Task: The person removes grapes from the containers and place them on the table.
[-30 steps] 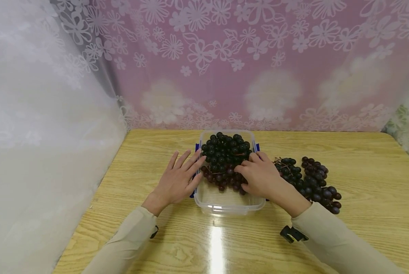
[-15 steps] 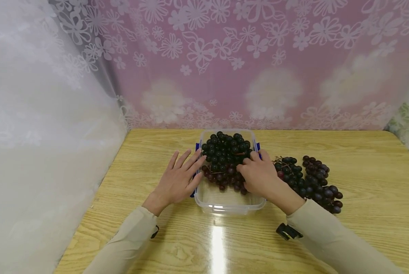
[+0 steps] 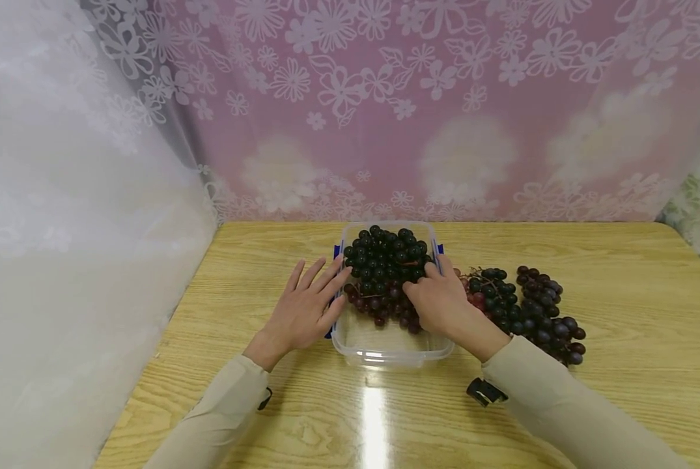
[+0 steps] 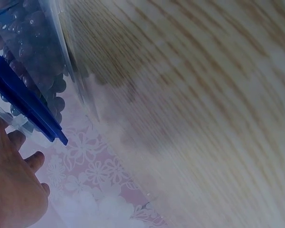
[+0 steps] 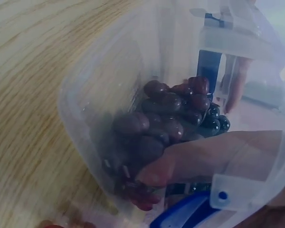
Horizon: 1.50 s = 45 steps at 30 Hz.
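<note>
A clear plastic box [image 3: 393, 352] with blue side clips stands on the table. At its far end lies a bunch of dark green-black grapes [image 3: 379, 260]. Nearer to me in the box is a bunch of dark red grapes [image 3: 379, 305]. My left hand [image 3: 305, 309] lies with fingers spread against the box's left side, fingertips over the rim. My right hand [image 3: 443, 303] reaches over the right rim, fingers bent down onto the red grapes. In the right wrist view its thumb [image 5: 180, 164] shows among the grapes through the box wall; the other fingertips are hidden.
More bunches of dark grapes [image 3: 537, 316] lie on the table right of the box, beside my right forearm. A few red grapes [image 3: 475, 298] show next to my right hand. Behind the wooden table [image 3: 631, 391] hangs a pink floral curtain [image 3: 373, 143].
My right wrist and forearm have swung slightly left and toward me, uncovering red grapes beside the box. The left hand and the box stay in place.
</note>
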### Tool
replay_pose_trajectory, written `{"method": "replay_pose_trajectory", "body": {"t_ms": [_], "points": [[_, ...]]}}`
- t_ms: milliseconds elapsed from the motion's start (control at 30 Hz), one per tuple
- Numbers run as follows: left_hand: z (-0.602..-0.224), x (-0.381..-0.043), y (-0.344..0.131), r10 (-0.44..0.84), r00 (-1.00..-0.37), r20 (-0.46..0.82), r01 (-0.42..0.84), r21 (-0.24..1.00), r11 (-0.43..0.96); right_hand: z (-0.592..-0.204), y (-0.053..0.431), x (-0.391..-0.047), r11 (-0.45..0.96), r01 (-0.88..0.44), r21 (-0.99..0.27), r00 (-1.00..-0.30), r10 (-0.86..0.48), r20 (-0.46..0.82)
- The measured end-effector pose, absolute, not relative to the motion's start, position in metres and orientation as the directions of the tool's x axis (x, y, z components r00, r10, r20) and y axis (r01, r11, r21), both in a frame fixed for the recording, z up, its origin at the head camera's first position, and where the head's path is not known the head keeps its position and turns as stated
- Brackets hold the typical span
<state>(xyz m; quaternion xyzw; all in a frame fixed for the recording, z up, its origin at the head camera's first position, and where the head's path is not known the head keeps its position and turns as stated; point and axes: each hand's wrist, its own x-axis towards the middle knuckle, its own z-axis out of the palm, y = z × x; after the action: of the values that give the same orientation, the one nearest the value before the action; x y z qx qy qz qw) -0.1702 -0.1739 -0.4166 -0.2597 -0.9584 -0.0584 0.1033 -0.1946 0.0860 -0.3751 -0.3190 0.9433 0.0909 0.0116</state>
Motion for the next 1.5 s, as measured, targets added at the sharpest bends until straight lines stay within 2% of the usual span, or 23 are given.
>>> {"method": "replay_pose_trajectory", "body": {"t_ms": [367,867,1167,1500], "points": [[-0.416,-0.17,-0.174,0.484,-0.845,0.227,0.509,0.066,0.858,-0.385,0.086,-0.192,0.794,-0.585,0.166,-0.805,-0.593,0.004],[-0.418,-0.17,-0.174,0.48,-0.848,0.224,0.508,0.088,0.857,-0.388,0.09,-0.191,0.825,-0.563,0.056,-0.82,-0.565,0.094],[-0.419,-0.171,-0.173,0.479,-0.845,0.236,0.51,0.089,0.855,-0.385,0.087,-0.189,0.839,-0.539,0.077,-0.842,-0.539,-0.017],[-0.417,-0.17,-0.173,0.481,-0.846,0.231,0.51,0.085,0.856,-0.386,0.092,-0.195,0.818,-0.575,0.038,-0.817,-0.576,0.025]]}}
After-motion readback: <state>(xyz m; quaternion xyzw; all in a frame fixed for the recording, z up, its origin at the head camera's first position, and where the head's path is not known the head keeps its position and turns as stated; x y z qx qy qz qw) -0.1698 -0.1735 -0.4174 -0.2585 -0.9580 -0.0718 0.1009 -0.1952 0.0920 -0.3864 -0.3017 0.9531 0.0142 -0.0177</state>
